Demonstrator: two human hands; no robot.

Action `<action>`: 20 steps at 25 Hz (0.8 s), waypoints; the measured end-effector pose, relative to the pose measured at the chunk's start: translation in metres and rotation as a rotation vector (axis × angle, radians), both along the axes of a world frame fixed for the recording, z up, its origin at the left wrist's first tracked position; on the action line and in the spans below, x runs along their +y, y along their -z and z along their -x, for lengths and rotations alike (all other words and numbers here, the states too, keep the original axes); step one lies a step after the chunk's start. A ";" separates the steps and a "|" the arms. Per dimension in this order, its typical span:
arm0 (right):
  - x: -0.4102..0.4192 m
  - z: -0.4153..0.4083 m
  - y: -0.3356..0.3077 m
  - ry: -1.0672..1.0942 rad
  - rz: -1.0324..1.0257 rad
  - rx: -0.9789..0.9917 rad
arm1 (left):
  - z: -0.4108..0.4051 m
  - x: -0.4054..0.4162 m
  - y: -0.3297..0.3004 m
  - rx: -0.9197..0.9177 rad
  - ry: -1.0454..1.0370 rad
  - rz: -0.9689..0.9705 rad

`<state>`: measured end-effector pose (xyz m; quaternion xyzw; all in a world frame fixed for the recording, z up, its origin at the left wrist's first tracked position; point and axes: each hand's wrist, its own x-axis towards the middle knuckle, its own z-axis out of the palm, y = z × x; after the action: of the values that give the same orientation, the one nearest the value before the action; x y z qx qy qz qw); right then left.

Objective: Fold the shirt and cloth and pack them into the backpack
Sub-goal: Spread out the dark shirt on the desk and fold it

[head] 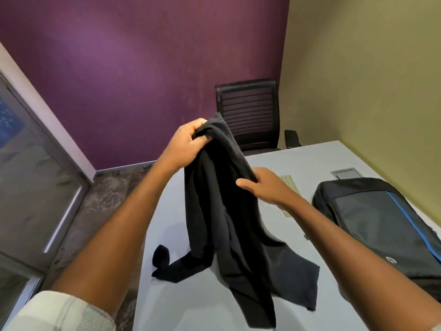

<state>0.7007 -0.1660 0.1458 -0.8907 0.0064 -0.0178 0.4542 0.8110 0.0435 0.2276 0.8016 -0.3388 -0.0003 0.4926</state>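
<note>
Left hand [188,145] is bunched around the top of the black shirt [222,211], right hand [265,185] pinching its side edge, tail draped on the table [191,306]. Shake it flat first, find the shoulders. Backpack [379,223] looks zipped, hard to tell.

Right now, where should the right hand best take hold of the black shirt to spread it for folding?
Grip the loose bottom hem lying on the table, coming from the right. The left hand already bunches the top of the black shirt, so the hem is the free edge.
</note>
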 end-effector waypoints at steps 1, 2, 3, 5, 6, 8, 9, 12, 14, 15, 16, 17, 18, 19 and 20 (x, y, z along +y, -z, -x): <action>-0.003 0.001 0.004 0.047 -0.004 -0.046 | -0.004 0.004 0.002 0.008 -0.014 -0.002; -0.005 0.001 0.004 0.095 0.008 -0.103 | -0.008 0.008 0.004 0.013 -0.026 -0.001; -0.008 -0.001 0.002 0.135 0.024 -0.164 | -0.010 0.012 0.007 0.010 -0.044 -0.004; -0.011 -0.003 -0.005 0.181 0.047 -0.271 | -0.014 0.018 0.012 0.015 -0.089 -0.002; -0.012 -0.004 -0.012 0.188 0.062 -0.321 | -0.016 0.022 0.014 0.025 -0.114 0.006; -0.015 -0.004 -0.030 0.155 0.126 -0.383 | -0.018 0.030 0.017 0.029 -0.146 0.023; -0.017 -0.005 -0.040 0.114 0.171 -0.356 | -0.019 0.034 0.018 0.021 -0.163 0.029; -0.032 -0.008 -0.062 -0.070 0.231 -0.045 | -0.021 0.045 0.018 0.017 -0.237 0.064; -0.041 -0.007 -0.064 -0.135 0.234 0.166 | -0.023 0.050 0.015 -0.001 -0.304 0.081; -0.043 -0.007 -0.061 -0.141 0.274 0.239 | -0.025 0.053 0.014 -0.014 -0.321 0.089; -0.044 -0.007 -0.057 -0.139 0.351 0.295 | -0.026 0.056 0.013 -0.028 -0.334 0.090; -0.046 -0.007 -0.052 -0.131 0.430 0.338 | -0.027 0.059 0.011 -0.038 -0.354 0.082; -0.047 -0.006 -0.045 -0.127 0.476 0.359 | -0.028 0.062 0.011 -0.048 -0.384 0.080; -0.050 -0.005 -0.038 -0.123 0.463 0.360 | -0.030 0.065 0.010 -0.055 -0.421 0.087; -0.054 -0.004 -0.031 -0.113 0.385 0.340 | -0.031 0.070 0.011 -0.060 -0.454 0.093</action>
<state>0.7046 -0.2199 0.1771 -0.9498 0.0294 0.1568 0.2690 0.8423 0.1131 0.2167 0.8333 -0.1638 0.1501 0.5063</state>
